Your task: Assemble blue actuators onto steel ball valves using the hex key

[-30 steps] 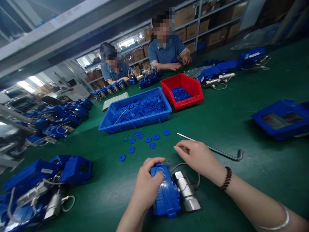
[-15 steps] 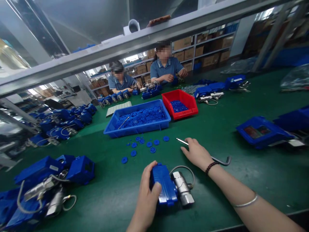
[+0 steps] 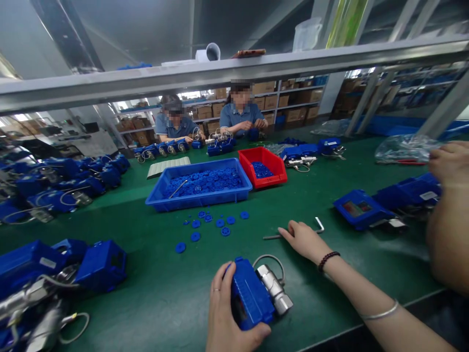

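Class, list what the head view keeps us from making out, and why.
Head view, throughout:
Bent grey metal rod, middle: covered by right hand.
Blue plastic housing, side: partly behind left hand.
White rectangular label, print: too small.
Co-worker's blurred arm: cut off by right edge.

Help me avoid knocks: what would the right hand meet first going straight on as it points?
Past the bent tool at the right hand, likely the rightmost loose blue wheel; depth is unclear.

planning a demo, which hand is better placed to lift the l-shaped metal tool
Probably the right hand: it is over the L-shaped metal tool, while the left hand holds the blue unit.
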Demonstrator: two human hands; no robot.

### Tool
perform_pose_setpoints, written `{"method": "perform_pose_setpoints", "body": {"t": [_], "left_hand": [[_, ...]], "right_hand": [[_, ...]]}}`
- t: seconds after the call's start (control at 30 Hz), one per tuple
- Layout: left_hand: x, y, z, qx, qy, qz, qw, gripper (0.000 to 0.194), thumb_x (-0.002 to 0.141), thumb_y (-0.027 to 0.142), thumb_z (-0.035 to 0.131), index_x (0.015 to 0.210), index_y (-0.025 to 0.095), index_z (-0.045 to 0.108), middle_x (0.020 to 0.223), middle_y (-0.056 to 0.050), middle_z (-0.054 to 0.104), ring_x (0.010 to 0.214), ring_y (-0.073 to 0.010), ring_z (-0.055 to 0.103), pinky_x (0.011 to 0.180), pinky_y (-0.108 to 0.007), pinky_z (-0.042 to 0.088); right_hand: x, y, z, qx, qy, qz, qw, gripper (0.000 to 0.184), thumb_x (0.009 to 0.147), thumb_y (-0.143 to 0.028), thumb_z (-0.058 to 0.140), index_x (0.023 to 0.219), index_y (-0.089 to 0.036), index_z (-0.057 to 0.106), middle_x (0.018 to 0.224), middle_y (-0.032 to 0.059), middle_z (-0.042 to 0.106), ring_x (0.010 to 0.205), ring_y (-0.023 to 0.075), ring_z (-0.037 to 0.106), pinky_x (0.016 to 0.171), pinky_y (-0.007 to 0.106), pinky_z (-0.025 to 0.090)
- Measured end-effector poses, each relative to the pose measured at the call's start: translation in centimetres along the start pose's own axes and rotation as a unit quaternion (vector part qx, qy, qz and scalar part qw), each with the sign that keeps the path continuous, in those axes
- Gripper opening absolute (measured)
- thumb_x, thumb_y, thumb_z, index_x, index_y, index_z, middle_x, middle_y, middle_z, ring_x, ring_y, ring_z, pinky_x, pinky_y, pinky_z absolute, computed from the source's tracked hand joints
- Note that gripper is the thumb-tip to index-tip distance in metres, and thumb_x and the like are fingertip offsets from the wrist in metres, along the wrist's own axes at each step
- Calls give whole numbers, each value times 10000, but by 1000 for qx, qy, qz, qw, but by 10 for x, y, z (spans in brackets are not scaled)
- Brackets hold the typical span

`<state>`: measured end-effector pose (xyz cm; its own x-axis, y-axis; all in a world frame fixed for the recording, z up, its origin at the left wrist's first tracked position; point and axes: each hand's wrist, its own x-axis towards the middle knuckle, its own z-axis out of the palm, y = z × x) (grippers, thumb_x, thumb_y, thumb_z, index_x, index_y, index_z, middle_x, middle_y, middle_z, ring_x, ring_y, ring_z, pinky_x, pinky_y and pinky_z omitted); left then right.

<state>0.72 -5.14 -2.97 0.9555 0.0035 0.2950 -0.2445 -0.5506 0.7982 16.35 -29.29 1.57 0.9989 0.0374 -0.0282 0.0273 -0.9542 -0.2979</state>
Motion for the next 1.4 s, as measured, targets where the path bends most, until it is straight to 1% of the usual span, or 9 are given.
{"method": "perform_pose_setpoints", "body": {"t": [0.13, 0.3, 0.47, 0.7, 0.83, 1.03, 1.17, 1.3, 1.4], "left_hand": [[-4, -3, -2, -17, -26, -18, 999, 973, 643, 330, 765, 1445, 233, 224, 1482, -158, 277, 1363, -356, 290, 1116, -554, 267], [-6, 7, -1, -26, -15, -77, 997, 991, 555, 142, 736, 1424, 214, 267, 1479, -131, 294, 1370, -317, 280, 1142, -529, 229], [-5, 15, -2, -40, -17, -80, 996, 988, 547, 154, 747, 1421, 222, 290, 1473, -129, 309, 1363, -329, 281, 1134, -554, 229], [-6, 0, -1, -41, -50, -56, 996, 1037, 597, 258, 793, 1454, 250, 209, 1503, -132, 246, 1387, -336, 231, 1133, -574, 215], [-6, 1, -2, -43, -48, -51, 997, 1050, 592, 302, 815, 1450, 246, 212, 1494, -142, 253, 1382, -342, 237, 1129, -587, 213], [-5, 4, -2, -44, -42, -63, 996, 1068, 559, 254, 826, 1446, 237, 230, 1485, -143, 269, 1374, -344, 251, 1131, -578, 215], [-5, 4, -6, -45, -43, -72, 995, 1066, 559, 251, 821, 1448, 238, 233, 1492, -132, 272, 1383, -328, 241, 1144, -557, 197], [-7, 8, 1, -44, -42, -109, 992, 1022, 597, 270, 782, 1457, 212, 233, 1536, -133, 191, 1418, -329, 168, 1160, -544, 141], [-12, 17, 24, -51, -24, -150, 987, 887, 743, 241, 631, 1483, 166, 150, 1572, -114, -37, 1443, -298, 41, 1172, -490, 129]], "right_hand": [[-11, 19, -5, -25, -41, 6, 999, 12, 817, -117, 581, 828, -114, 578, 881, 95, 548, 724, 186, 578, 635, 250, 393], [-27, 52, -2, -80, -1, 54, 995, 517, 769, 40, 484, 1271, -70, 429, 1148, 179, 474, 862, 207, 600, 750, 264, 409], [-31, 69, -2, -95, -48, 78, 991, 88, 869, -79, 452, 875, -81, 540, 742, 93, 564, 670, 209, 590, 584, 259, 386], [-61, 25, -12, 119, 16, -73, 990, 243, 919, -321, 359, 810, -184, 527, 748, 57, 590, 685, 198, 581, 639, 273, 450], [-97, -17, -18, 235, -78, -195, 949, 489, 948, -557, 269, 839, -208, 594, 675, 10, 568, 624, 164, 547, 578, 228, 437], [-104, -32, -10, 212, -176, -202, 940, 543, 949, -586, 240, 721, -199, 545, 724, 33, 618, 671, 177, 561, 617, 252, 420], [-98, -27, -8, 213, -93, -195, 953, 522, 962, -540, 206, 768, -203, 553, 681, 23, 600, 637, 167, 558, 599, 250, 416], [-100, -32, -7, 200, -121, -216, 948, 457, 966, -488, 268, 775, -212, 578, 700, 19, 637, 636, 165, 602, 589, 243, 457], [-106, -34, -1, 180, 23, -250, 951, 395, 958, -499, 351, 895, -224, 628, 855, 40, 666, 771, 175, 649, 650, 232, 507]]}}
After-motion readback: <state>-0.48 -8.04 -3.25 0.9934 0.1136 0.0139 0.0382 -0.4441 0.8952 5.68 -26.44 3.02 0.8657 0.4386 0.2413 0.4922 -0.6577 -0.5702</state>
